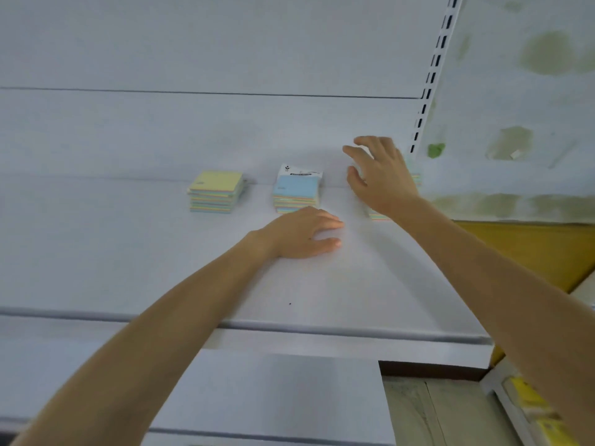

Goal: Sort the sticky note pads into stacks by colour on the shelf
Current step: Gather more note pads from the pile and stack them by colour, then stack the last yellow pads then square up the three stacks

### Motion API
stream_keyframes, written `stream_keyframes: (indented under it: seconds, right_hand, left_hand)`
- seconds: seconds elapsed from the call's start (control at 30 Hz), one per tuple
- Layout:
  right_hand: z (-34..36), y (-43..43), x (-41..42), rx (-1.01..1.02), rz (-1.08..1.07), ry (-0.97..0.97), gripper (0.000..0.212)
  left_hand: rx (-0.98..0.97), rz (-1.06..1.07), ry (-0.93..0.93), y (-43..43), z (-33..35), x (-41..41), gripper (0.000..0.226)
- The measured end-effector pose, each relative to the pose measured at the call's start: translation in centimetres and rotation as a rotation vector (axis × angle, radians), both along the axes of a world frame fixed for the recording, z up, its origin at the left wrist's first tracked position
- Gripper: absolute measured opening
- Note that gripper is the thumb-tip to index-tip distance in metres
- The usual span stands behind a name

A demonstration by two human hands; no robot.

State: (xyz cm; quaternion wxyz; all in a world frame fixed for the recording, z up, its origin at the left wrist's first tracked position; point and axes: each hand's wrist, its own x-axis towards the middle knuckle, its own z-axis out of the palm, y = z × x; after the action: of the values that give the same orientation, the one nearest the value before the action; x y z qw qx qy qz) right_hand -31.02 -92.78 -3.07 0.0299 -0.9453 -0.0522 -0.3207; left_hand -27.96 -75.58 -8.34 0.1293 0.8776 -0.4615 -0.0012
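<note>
On the white shelf [128, 252] stand three stacks of sticky note pads near the back panel. The left stack [215, 191] has a yellow pad on top. The middle stack [297, 189] shows a blue pad with a white label card on top. My right hand [380, 175] hovers with fingers spread over the right stack [415, 178], hiding most of it; only its edges show. My left hand [306, 235] rests flat on the shelf just in front of the middle stack, holding nothing.
A slotted white upright [431, 75] bounds the shelf on the right, with a stained wall [521, 91] beyond. The shelf's front lip [322, 329] runs below my forearms. Yellow items [528, 394] sit on a lower shelf at the right.
</note>
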Motion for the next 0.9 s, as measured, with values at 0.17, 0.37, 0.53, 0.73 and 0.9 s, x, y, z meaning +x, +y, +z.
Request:
stream_keyframes:
  seconds: [0.17,0.37,0.53,0.73,0.9]
  right_hand:
    - [-0.5,6.3,1.8,0.001,0.094,0.112,0.043]
    - [-1.0,18.3,4.1,-0.027,0.224,0.198,0.046]
    - [-1.9,30.3,5.5,0.009,0.299,0.273,0.047]
    - [-3.0,43.3,7.9,0.014,0.377,0.338,0.047]
    - [-3.4,52.4,11.6,0.008,0.463,0.392,0.048]
  left_hand:
    - [-0.036,0.088,-0.053,6.2,0.8,0.3,0.042]
    - [-0.023,0.309,-0.161,18.7,1.0,0.7,0.039]
    - [0.049,0.484,-0.159,30.3,0.9,1.8,0.042]
    - [0.055,0.71,-0.187,43.3,0.4,3.5,0.042]
    - [0.034,0.858,-0.161,53.0,0.3,5.5,0.042]
